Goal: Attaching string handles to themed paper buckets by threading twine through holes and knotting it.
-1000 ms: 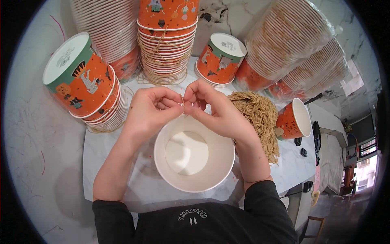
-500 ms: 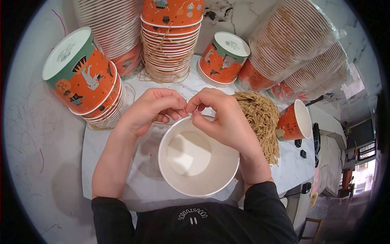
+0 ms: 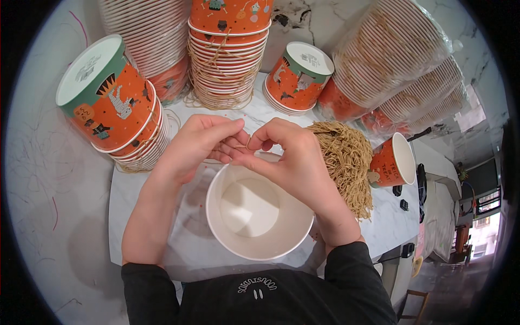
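A dark short-sleeved shirt [image 3: 254, 303] is filling the nearest part, just on the near side of the white tub [image 3: 262, 214]. The tub is standing on the marbled table [image 3: 187, 238], its open mouth facing up, its long axis running roughly upright. Above the tub's far rim, the left hand [image 3: 208, 142] is holding its thumb lifted away from its loosely curled fingers. Facing it over that rim, the right hand [image 3: 290, 149] is bending its index finger and thumb beside a thin bit of twine [image 3: 248, 144]; whether they are gripping it I cannot tell. The visible bit is running roughly toward and away from the wearer, its ends unclear.

Right of the tub, a tan twine bundle [image 3: 346, 168] is lying loose, strands trailing nearward, with an orange cup [image 3: 387, 161] standing beyond it. Farther than the tub, upside-down orange tubs are standing stacked: at left [image 3: 116, 100], behind [image 3: 230, 59] and behind-right [image 3: 298, 78]. Plastic-wrapped stacks [image 3: 390, 59] are leaning at far right.
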The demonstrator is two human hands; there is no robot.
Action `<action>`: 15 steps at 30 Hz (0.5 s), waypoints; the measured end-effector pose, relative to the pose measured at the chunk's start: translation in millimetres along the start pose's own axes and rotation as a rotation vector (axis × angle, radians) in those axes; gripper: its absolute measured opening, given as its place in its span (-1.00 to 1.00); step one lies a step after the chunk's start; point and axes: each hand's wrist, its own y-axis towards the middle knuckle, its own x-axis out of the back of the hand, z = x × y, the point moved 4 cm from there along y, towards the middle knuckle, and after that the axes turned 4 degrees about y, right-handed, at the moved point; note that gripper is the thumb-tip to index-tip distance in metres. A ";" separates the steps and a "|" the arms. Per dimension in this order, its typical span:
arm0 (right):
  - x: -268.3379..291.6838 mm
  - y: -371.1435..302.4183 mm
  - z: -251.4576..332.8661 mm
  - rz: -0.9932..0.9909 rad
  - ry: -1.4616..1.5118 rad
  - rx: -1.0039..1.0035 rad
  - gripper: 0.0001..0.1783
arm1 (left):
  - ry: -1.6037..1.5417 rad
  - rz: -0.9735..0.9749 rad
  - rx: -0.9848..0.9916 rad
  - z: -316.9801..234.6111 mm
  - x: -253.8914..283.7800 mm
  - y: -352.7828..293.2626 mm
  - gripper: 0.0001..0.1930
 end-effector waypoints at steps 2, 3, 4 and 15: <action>0.4 0.0 -1.5 -0.009 -0.005 0.001 -0.73 | 0.021 0.005 -0.058 -2.3 3.7 -1.8 -0.80; 0.6 0.8 -3.9 0.004 0.066 -0.018 -0.77 | 0.021 0.005 -0.057 -1.6 5.9 -1.9 -0.80; 1.0 1.5 -6.2 0.016 0.137 -0.037 -0.82 | 0.076 0.035 -0.093 -2.0 6.8 -1.5 -0.84; 4.3 4.8 -10.4 0.033 0.258 -0.117 -0.84 | 0.124 0.113 -0.101 6.4 9.8 10.3 -0.77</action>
